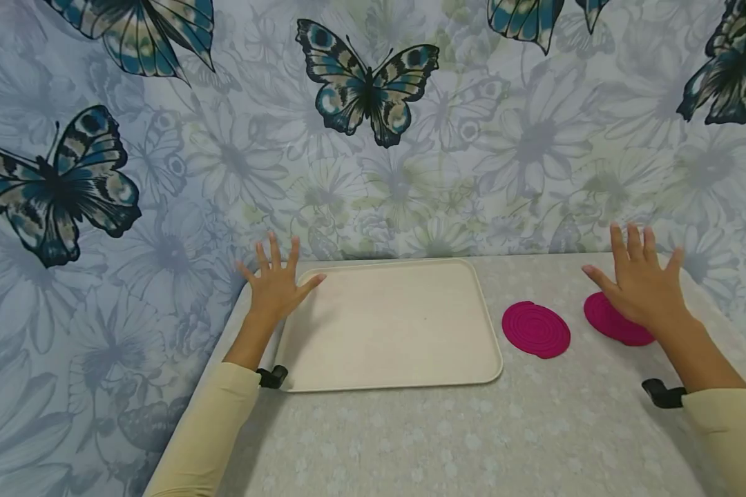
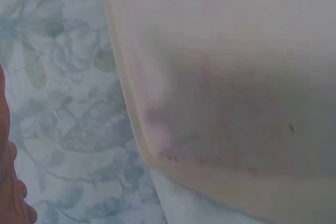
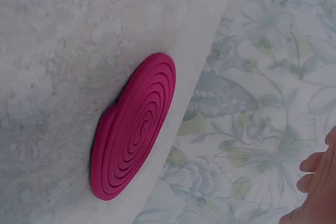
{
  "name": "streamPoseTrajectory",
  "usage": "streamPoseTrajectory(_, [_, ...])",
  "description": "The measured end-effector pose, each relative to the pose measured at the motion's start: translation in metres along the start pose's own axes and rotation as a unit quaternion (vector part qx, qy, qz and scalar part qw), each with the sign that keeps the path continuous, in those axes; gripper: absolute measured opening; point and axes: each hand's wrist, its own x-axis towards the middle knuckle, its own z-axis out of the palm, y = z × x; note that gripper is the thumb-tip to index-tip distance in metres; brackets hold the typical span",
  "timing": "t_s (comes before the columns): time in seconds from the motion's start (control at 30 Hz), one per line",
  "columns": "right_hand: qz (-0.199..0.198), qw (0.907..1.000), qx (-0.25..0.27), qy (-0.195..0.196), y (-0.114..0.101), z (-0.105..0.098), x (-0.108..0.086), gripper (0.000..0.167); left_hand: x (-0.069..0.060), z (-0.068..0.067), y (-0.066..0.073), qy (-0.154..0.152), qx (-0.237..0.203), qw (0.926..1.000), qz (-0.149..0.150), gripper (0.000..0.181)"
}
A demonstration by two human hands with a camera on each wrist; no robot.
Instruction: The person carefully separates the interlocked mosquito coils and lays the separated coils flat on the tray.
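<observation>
Raised with spread fingers, my left hand (image 1: 275,286) hovers over the left edge of a cream rectangular tray (image 1: 385,324) and holds nothing. My right hand (image 1: 646,286) is likewise spread and holds nothing, above a flat magenta spiral coil (image 1: 612,323) that it partly covers in the head view. A second magenta spiral coil (image 1: 537,330) lies between that one and the tray. In the right wrist view a coil (image 3: 134,129) shows its wound rings, and part of the hand (image 3: 317,187) appears at the right edge. The left wrist view shows the tray's corner (image 2: 142,145).
The table (image 1: 441,442) has a pale patterned cover. Behind it and to the left rises a wall (image 1: 410,186) with flowers and large butterflies. Each wrist wears a black strap mount, one by the tray's near left corner.
</observation>
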Motion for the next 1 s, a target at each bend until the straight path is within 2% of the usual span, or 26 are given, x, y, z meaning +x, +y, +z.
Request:
streamPoseTrajectory(0.13, [0.001, 0.9967, 0.082, 0.002, -0.003, -0.001, -0.010, 0.087, 0.003, -0.002, 0.021, -0.005, -0.058, 0.9979, 0.030, 0.099])
streamPoseTrajectory(0.27, [-0.010, 0.9878, 0.155, 0.016, -0.009, -0.004, -0.024, 0.077, 0.005, -0.010, 0.058, -0.033, -0.130, 0.9894, 0.057, 0.095])
streamPoseTrajectory(0.37, [-0.015, 0.9816, 0.190, 0.012, -0.013, -0.008, -0.037, 0.069, 0.006, -0.013, 0.090, -0.056, -0.182, 0.9787, 0.077, 0.090])
streamPoseTrajectory(0.47, [-0.002, 0.9783, 0.206, 0.017, -0.017, -0.012, -0.050, 0.059, 0.007, -0.011, 0.123, -0.079, -0.248, 0.9605, 0.098, 0.083])
streamPoseTrajectory(0.53, [0.011, 0.9766, 0.212, 0.033, -0.019, -0.015, -0.057, 0.051, 0.009, -0.009, 0.145, -0.092, -0.297, 0.9439, 0.111, 0.079])
streamPoseTrajectory(0.6, [0.021, 0.9744, 0.218, 0.049, -0.022, -0.015, -0.063, 0.046, 0.012, -0.007, 0.163, -0.109, -0.345, 0.9242, 0.123, 0.073])
streamPoseTrajectory(0.67, [0.027, 0.9724, 0.226, 0.050, -0.025, -0.015, -0.068, 0.045, 0.015, -0.006, 0.179, -0.125, -0.386, 0.9038, 0.136, 0.068])
streamPoseTrajectory(0.77, [0.038, 0.9693, 0.241, 0.031, -0.029, -0.013, -0.073, 0.049, 0.018, -0.005, 0.200, -0.153, -0.434, 0.8742, 0.155, 0.057])
streamPoseTrajectory(0.83, [0.046, 0.9629, 0.266, 0.000, -0.031, -0.011, -0.076, 0.052, 0.021, -0.003, 0.213, -0.184, -0.467, 0.8486, 0.166, 0.052])
streamPoseTrajectory(0.87, [0.050, 0.9561, 0.288, -0.018, -0.032, -0.009, -0.078, 0.052, 0.022, -0.001, 0.219, -0.202, -0.481, 0.8363, 0.167, 0.050])
streamPoseTrajectory(0.9, [0.053, 0.9474, 0.314, -0.037, -0.031, -0.008, -0.079, 0.053, 0.024, 0.001, 0.226, -0.223, -0.498, 0.8211, 0.167, 0.048])
streamPoseTrajectory(1.0, [0.063, 0.9094, 0.401, -0.090, -0.030, -0.005, -0.081, 0.051, 0.027, 0.007, 0.244, -0.278, -0.536, 0.7824, 0.152, 0.046])
